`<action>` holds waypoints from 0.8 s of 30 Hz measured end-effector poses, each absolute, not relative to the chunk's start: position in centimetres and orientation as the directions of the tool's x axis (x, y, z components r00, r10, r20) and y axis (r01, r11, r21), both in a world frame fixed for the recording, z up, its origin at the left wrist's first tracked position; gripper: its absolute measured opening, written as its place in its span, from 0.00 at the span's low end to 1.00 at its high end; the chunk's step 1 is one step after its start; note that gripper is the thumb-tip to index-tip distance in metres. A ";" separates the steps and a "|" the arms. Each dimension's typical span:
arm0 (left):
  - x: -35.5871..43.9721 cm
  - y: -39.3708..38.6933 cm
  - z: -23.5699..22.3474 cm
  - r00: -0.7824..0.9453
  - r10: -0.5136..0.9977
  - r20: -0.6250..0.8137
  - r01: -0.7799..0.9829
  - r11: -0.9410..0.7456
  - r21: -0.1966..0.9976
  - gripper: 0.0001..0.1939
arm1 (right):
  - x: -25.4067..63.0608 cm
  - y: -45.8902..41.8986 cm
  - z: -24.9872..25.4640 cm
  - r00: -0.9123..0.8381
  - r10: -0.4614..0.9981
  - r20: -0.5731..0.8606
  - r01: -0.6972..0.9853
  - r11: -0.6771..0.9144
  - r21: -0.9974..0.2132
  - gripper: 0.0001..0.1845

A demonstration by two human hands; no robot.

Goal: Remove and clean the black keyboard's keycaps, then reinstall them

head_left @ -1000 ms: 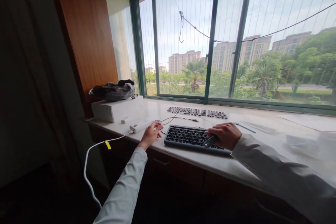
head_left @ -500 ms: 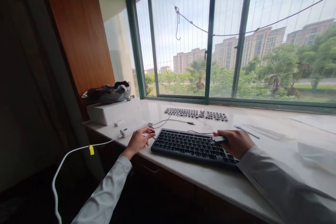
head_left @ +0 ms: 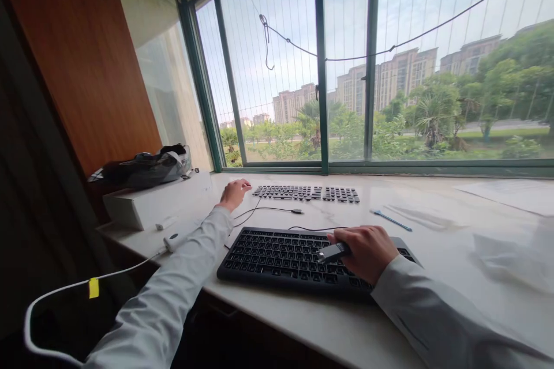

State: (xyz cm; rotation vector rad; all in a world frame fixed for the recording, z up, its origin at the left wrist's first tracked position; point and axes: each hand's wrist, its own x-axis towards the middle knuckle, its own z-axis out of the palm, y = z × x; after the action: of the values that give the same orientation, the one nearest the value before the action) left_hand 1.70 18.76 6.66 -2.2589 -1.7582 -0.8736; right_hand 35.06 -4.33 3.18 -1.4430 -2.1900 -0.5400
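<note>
My left hand (head_left: 236, 193) reaches over the marble counter, its fingers stretched to the left end of rows of loose black keycaps (head_left: 298, 192). I see nothing in it; whether its fingertips touch a keycap is unclear. Closed around a small dark grey tool with a metal end (head_left: 333, 252), my right hand (head_left: 366, 251) is above a black keyboard (head_left: 277, 259). Bare switch sockets show across the keyboard's visible surface. Its right part is partly hidden by that hand and sleeve.
Behind the keyboard a black cable (head_left: 268, 209) lies loosely, and a blue stick (head_left: 392, 219) is to the right. Clear plastic wrapping (head_left: 511, 262) sits farther right. On the left are a white power strip (head_left: 175, 241) and a white box (head_left: 130, 207) with a bag (head_left: 151, 167) on top.
My left hand has moved forward from beside the cable to the keycaps. My right hand keeps the tool over the keyboard, its metal end turned left. The camera view has shifted right.
</note>
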 end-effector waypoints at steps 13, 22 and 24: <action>2.1 28.3 2.6 0.195 0.880 0.433 0.971 -0.234 0.039 0.14 | 35.7 -3.9 2.4 -0.410 0.546 0.730 0.859 0.500 0.109 0.15; 1.9 29.9 0.7 0.249 0.887 0.389 0.962 -0.271 0.004 0.13 | 35.1 -4.1 2.7 -0.434 0.501 0.749 0.826 0.553 0.109 0.16; 1.7 29.9 0.6 0.248 0.890 0.381 0.963 -0.268 0.000 0.13 | 35.1 -4.1 2.6 -0.430 0.511 0.744 0.828 0.551 0.101 0.16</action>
State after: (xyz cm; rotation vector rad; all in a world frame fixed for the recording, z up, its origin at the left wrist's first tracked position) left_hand 1.67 29.87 0.57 -2.2856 -1.7359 -0.4526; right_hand 35.12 -4.08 2.64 -1.0726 -2.1162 -0.6091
